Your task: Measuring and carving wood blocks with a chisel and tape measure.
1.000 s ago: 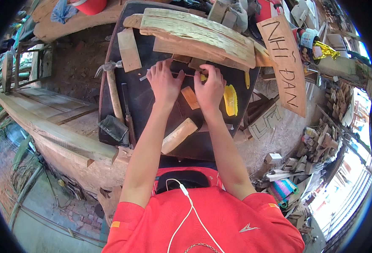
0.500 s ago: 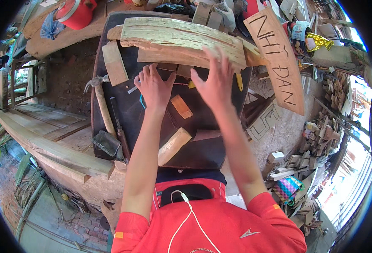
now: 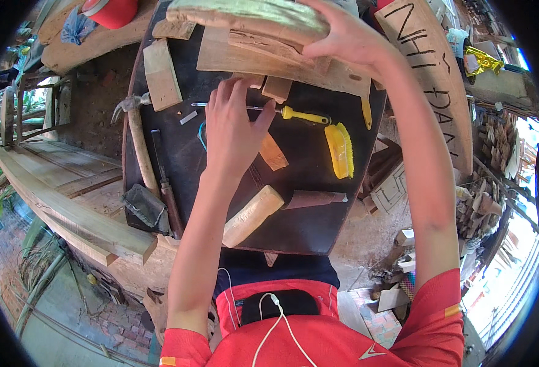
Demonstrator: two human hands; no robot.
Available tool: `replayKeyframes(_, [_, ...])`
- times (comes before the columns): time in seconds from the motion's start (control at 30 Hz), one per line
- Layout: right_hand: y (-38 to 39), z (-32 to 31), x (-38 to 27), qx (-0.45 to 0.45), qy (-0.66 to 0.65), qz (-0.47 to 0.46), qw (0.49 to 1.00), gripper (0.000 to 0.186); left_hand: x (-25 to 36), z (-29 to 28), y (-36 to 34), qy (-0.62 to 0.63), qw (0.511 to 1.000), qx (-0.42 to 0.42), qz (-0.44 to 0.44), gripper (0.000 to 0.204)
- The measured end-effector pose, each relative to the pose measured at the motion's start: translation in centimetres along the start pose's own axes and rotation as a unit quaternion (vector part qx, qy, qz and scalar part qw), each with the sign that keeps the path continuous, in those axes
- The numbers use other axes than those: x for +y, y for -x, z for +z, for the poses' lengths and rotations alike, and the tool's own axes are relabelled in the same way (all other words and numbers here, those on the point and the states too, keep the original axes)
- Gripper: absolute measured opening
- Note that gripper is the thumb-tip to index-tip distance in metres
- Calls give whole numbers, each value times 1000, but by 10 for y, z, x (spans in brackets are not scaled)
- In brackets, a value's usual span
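Wood in a long, rough block point(image 3: 245, 17) is at the far edge of the worktop point(image 3: 309, 223), over a flat board point(image 3: 215, 56). Its long side runs from left to right. The right hand point(image 3: 349, 37) is the nearer hand, and it goes around the block's right end, so the block stretches away to the left of that grip. The thumb and fingers are wide apart and seem to hold the block; some fingertips are out of view, so I cannot tell how tight the hold is.

The left hand point(image 3: 229, 119) is closer to the middle, apart from the long block. Its thumb and fingers are spread and seem to hold nothing. The screwdriver point(image 3: 306, 116) has its thin rod under this hand and its yellow handle to the right; I cannot tell if they touch. A brush point(image 3: 339, 150) lies by the right edge, and a hammer point(image 3: 136, 125) lies along the left edge.
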State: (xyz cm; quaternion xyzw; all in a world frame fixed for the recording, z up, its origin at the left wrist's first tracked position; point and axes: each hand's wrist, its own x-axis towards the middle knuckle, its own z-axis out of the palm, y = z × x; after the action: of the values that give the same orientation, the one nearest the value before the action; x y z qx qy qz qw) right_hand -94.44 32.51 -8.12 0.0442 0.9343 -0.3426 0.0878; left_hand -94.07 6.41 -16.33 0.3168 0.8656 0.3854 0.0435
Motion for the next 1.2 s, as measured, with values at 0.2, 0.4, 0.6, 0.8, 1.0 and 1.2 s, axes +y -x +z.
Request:
replayKeyframes(0.2, [18, -37, -30, 75, -55, 39, 995, 101, 3, 3, -2, -1, 1000, 3, 19, 41])
replayKeyframes(0.4, [40, -45, -46, 176, -64, 47, 981, 100, 11, 17, -25, -17, 997, 9, 80, 49])
replayKeyframes(0.6, [86, 0, -19, 217, -196, 109, 950, 90, 6, 29, -67, -72, 982, -13, 173, 66])
replayKeyframes(0.8, [137, 69, -22, 228, -196, 140, 943, 97, -56, 43, -97, -141, 941, -126, 282, 64])
replayKeyframes(1.0, [164, 83, -24, 213, -181, 192, 941, 104, -70, 19, -99, -167, 946, -102, 259, 78])
replayKeyframes(1.2, [135, 73, 0, 257, -106, 209, 938, 102, -31, -8, -27, -174, 984, -2, -34, 97])
